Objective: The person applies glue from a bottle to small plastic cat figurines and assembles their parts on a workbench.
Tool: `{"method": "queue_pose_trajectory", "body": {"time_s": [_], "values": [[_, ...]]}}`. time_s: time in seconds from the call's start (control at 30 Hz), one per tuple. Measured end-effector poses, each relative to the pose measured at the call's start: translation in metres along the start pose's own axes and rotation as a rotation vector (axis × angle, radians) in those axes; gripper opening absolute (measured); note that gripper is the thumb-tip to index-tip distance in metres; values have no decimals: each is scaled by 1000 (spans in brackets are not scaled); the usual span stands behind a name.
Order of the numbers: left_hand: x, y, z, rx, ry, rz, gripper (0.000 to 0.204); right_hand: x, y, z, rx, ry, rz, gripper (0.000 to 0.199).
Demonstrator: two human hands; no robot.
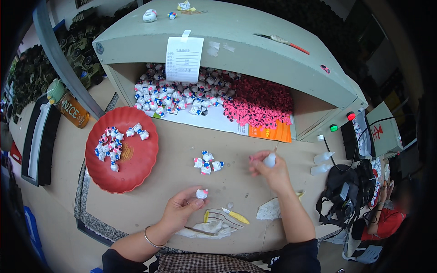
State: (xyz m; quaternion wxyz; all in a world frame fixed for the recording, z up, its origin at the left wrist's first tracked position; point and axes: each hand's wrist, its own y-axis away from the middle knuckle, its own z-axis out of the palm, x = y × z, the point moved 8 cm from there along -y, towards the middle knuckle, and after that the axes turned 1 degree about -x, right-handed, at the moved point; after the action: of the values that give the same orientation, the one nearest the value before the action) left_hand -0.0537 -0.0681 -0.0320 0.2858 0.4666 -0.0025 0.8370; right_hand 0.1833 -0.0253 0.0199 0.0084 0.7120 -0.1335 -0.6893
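Observation:
My left hand (178,210) is closed on a small white figurine (201,194) with a pink patch, pinched between thumb and fingers. My right hand (276,174) grips a small white squeeze bottle (270,159) whose thin tip points up. At its fingertips there is a small pink spot, perhaps a pink piece, too blurred to tell. Between and beyond my hands, several white figurines with blue and pink parts (207,156) stand in a cluster on the table. On the left, a red scalloped plate (98,175) carries more such figurines.
A grey shelf (227,38) holds heaps of white figurines (175,93) and small pink pieces (259,107). A yellow-handled tool (237,216) and cloths (209,230) lie in front. White bottles (322,158) and a black bag (341,193) sit right; a person in red (387,223) is beyond.

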Motion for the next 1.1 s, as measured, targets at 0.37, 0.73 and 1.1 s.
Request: {"method": "queue_pose_trajectory", "body": {"time_s": [0.37,0.73,1.1], "values": [[4,-1,8,-48,-110,13,38,20,67,72,-234,-258,179,11],[5,3,23,-229,-5,-32,35,33,66,84,-180,-85,143,10],[11,1,14,-49,-187,25,35,16,72,68,-133,-140,121,9]]}}
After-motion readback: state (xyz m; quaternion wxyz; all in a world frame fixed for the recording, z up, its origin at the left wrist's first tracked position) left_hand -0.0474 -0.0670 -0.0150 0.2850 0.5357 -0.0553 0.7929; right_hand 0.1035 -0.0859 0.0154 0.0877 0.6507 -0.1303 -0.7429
